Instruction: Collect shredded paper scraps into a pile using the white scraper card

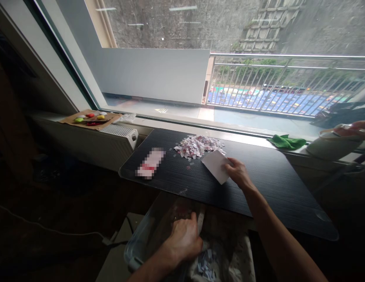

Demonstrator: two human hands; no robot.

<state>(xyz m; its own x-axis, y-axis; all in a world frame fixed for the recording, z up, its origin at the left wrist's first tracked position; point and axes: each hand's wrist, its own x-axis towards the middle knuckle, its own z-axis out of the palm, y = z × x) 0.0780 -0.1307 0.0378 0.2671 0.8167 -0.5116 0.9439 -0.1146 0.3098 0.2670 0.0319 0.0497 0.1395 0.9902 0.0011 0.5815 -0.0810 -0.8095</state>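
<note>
Black wood-grained table [276, 172], supporting pile and card. Clear plastic bin [138, 237], below its near edge, seemingly for easy reach; my left hand [185, 237] was over it, fingers bent, grip impossible to tell. Paper-scrap pile [195, 147], toward the window, loosely heaped. White card [216, 165], tilted before the pile, side pinched by my right hand [236, 170], apparently leaving its face free.

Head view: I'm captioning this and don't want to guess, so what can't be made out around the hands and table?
All in the head view:
Left hand: its own back hides whether it grips anything.
White card: the right hand covers part of its edge; the underside faces away.
Pink slip: pixelation hides any print.
Scrap pile: marks too small to read.
Lined container: cut off by the bottom edge.
</note>
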